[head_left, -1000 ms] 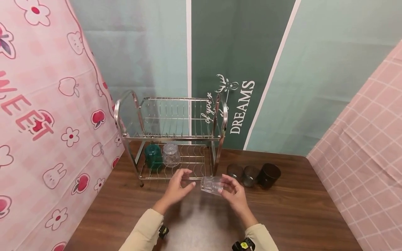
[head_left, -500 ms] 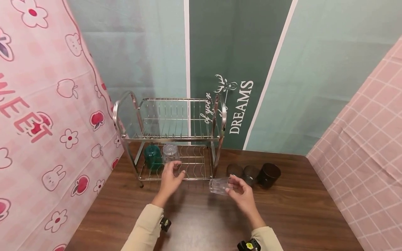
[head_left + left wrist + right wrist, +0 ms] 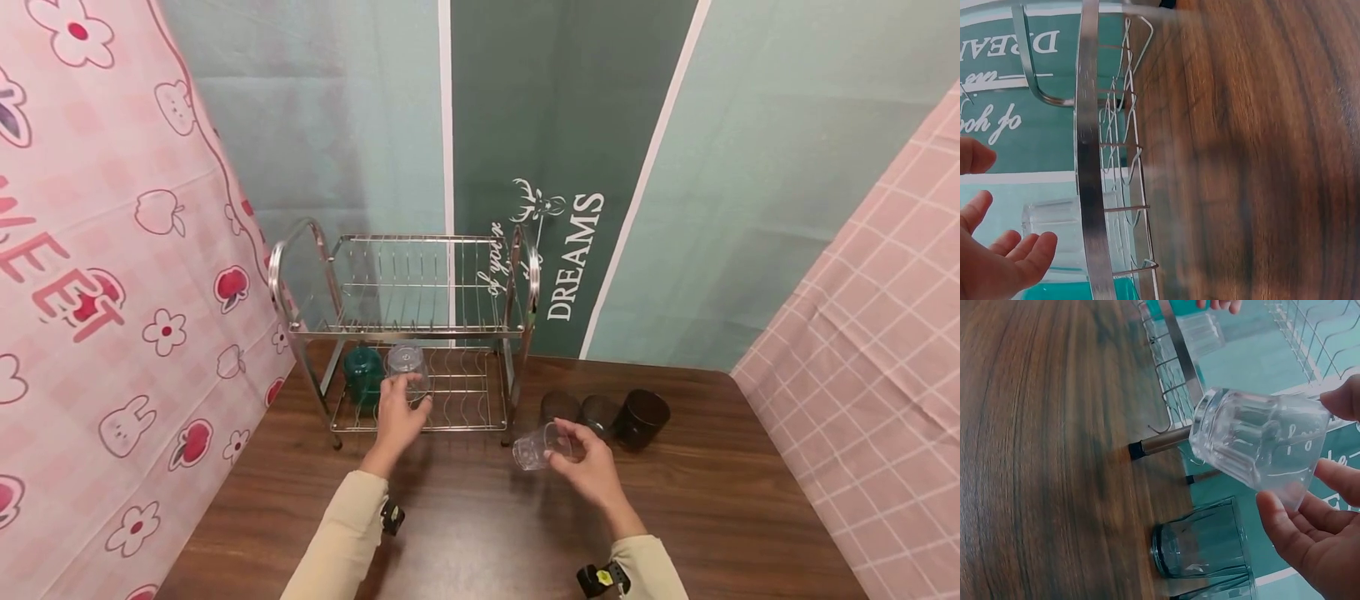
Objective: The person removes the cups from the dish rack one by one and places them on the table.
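My right hand (image 3: pixel 596 471) grips a clear drinking glass (image 3: pixel 531 451) near its rim, holding it tilted above the table with its base toward the rack. The right wrist view shows the thumb and fingers around the rim end of this glass (image 3: pixel 1241 437). My left hand (image 3: pixel 397 421), fingers loosely spread and holding nothing, hovers at the front of the metal dish rack (image 3: pixel 408 335). Behind that hand, another clear glass (image 3: pixel 406 358) stands upside down on the lower tier beside a teal glass (image 3: pixel 363 375). Whether the left fingertips touch this clear glass I cannot tell.
Right of the rack, two smoky glasses (image 3: pixel 558 407) and a black cup (image 3: pixel 643 418) stand on the wooden table (image 3: pixel 720 492). The rack's upper tier has wire slots. Printed cloths (image 3: pixel 862 333) hang around the table.
My right hand has carried the clear glass to the right, away from the rack, and tilted it further. The left hand has moved left and forward to the rack's front, near the other clear glass.
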`<move>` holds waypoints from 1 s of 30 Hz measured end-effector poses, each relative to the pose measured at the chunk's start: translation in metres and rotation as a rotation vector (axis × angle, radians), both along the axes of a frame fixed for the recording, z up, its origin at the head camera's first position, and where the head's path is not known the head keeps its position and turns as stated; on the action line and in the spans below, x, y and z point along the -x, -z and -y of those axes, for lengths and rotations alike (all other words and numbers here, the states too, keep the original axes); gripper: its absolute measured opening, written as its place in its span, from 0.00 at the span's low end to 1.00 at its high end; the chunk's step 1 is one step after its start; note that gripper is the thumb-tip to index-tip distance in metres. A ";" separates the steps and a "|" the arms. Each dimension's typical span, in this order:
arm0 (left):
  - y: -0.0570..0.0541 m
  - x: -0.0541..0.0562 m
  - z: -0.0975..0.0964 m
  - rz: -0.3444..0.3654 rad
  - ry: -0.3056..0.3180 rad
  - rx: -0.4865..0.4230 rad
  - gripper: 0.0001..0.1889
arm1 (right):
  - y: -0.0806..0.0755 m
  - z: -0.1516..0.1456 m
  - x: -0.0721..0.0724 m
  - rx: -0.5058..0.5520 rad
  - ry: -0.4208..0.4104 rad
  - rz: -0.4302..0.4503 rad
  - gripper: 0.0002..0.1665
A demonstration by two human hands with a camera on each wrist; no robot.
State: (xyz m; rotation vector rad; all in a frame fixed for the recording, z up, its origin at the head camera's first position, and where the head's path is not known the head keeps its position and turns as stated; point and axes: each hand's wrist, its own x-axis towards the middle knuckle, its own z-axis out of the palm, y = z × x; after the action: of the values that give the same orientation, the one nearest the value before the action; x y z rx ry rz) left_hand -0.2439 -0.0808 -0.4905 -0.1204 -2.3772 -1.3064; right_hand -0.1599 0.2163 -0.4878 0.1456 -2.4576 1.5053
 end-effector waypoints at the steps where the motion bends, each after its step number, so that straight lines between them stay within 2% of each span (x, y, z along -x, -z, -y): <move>1: 0.000 0.001 0.001 0.005 -0.006 0.002 0.19 | 0.001 0.000 0.000 -0.035 0.004 -0.017 0.29; 7: -0.001 0.011 0.003 0.010 -0.033 0.043 0.20 | 0.003 -0.002 0.003 -0.209 0.040 -0.102 0.30; 14: -0.003 0.015 0.007 0.042 -0.025 0.051 0.20 | 0.006 -0.004 0.006 -0.344 0.059 -0.132 0.32; 20: -0.006 0.021 0.009 0.084 -0.031 0.061 0.23 | 0.011 -0.004 0.008 -0.420 0.093 -0.091 0.33; 30: -0.012 0.031 0.008 0.087 -0.066 0.140 0.24 | 0.016 0.002 0.009 -0.474 0.128 -0.018 0.33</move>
State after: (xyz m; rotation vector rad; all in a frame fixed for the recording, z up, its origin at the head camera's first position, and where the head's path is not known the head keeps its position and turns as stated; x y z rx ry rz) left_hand -0.2747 -0.0889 -0.4784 -0.0257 -2.5233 -1.1359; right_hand -0.1691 0.2148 -0.5037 0.0843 -2.7049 0.8469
